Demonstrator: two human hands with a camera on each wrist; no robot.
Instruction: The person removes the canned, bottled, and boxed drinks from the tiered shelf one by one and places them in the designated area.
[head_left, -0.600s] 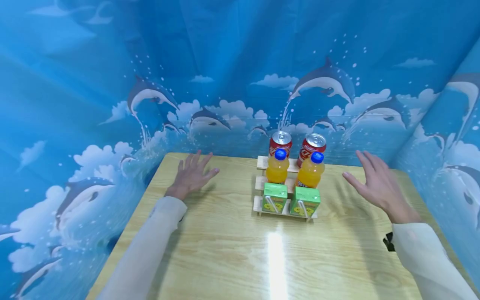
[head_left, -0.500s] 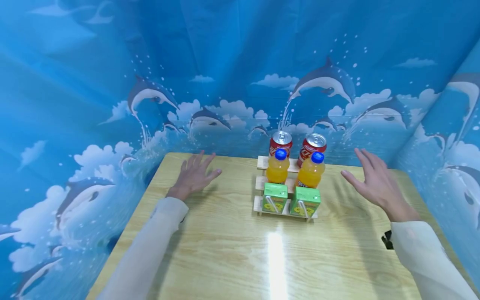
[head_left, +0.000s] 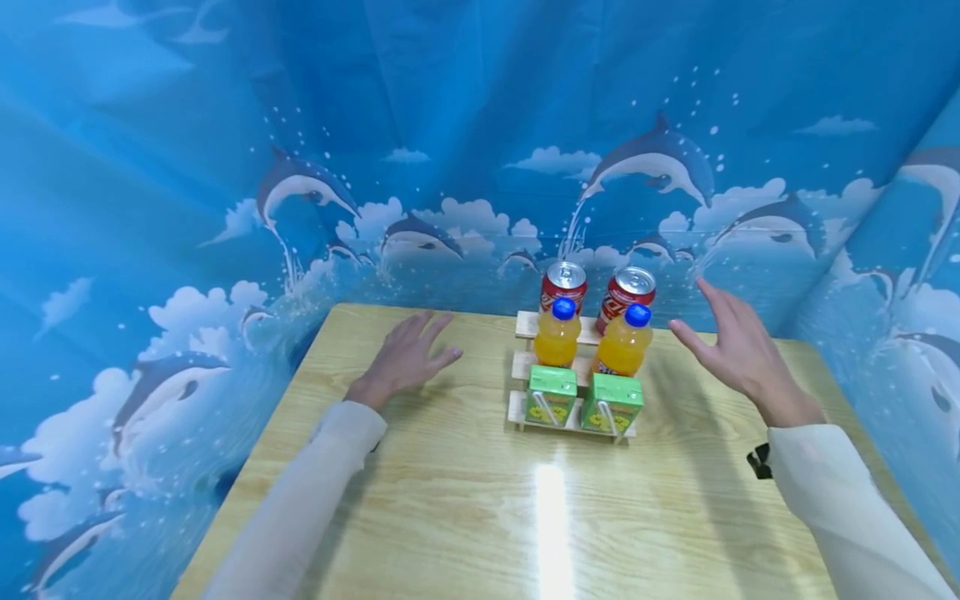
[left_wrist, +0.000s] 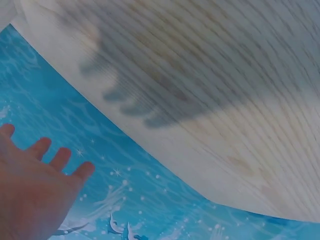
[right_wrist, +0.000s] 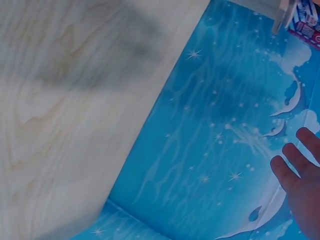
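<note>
My left hand (head_left: 407,357) hovers over the table left of a small stepped wooden rack (head_left: 522,367), fingers spread and holding nothing. To the right of the rack my right hand (head_left: 738,354) is held up with thumb and fingers apart, nearest the right-hand bottle. The rack's top step bears two red soda cans (head_left: 563,287) (head_left: 628,296). Two orange drink bottles with blue caps (head_left: 557,342) (head_left: 624,346) stand on its middle step. Along the bottom step are two green juice boxes (head_left: 552,393) (head_left: 612,403) with white straws on their fronts.
The pale wooden table (head_left: 450,500) has its back edge against a blue dolphin-print curtain (head_left: 465,150), which also hangs at both sides. A strip of light reflects on the tabletop in front of the rack. In the right wrist view a can (right_wrist: 307,22) shows at the top corner.
Both hands have moved inward toward the rack, the left going right and the right going left and slightly up. The rack and drinks stay where they were.
</note>
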